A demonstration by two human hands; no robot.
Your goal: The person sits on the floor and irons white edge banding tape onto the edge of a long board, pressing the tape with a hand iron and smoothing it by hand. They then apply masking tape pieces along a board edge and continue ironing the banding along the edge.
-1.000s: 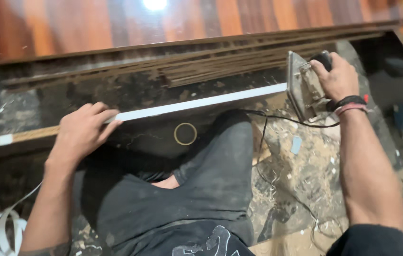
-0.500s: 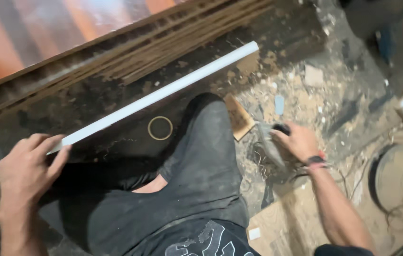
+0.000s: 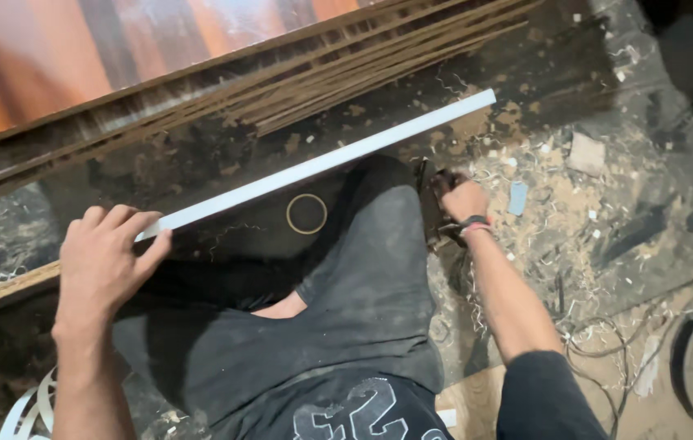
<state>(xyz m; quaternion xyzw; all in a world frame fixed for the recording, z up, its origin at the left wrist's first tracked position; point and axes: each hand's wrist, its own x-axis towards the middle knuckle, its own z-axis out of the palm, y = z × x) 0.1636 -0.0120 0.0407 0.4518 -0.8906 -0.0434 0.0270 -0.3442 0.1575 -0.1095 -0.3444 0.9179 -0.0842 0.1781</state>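
The left hand lies flat with fingers spread, pressing on the near end of a long white strip that runs along the edge of a dark board, gripping nothing. The right hand has its grip closed around a dark tool resting on the sawdust-covered floor beside the person's knee. A small ring lies on the board just below the strip.

Glossy wood panel, smooth matt white edge strip, rough floor w/ wood shavings.
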